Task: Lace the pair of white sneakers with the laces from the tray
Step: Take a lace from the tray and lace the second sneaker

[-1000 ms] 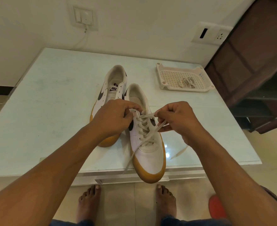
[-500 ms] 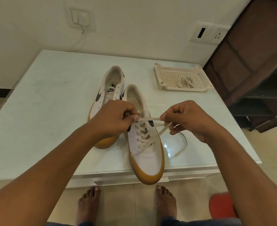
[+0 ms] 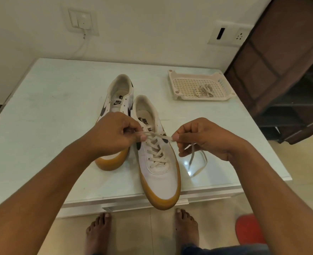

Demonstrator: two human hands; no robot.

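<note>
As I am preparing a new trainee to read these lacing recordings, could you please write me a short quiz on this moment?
1. True or false: the farther white gum-soled sneaker is already laced.
2. What lies in the cream perforated plastic tray? A) a bundled off-white lace; B) a sock; C) a brush.
3. Fill in: the stretched off-white lace above the nearer white gum-soled sneaker is pinched by the left hand and the ____ hand.

Key: 1 false, its eyelets are bare; 2 A; 3 right, meaning the right hand.
</note>
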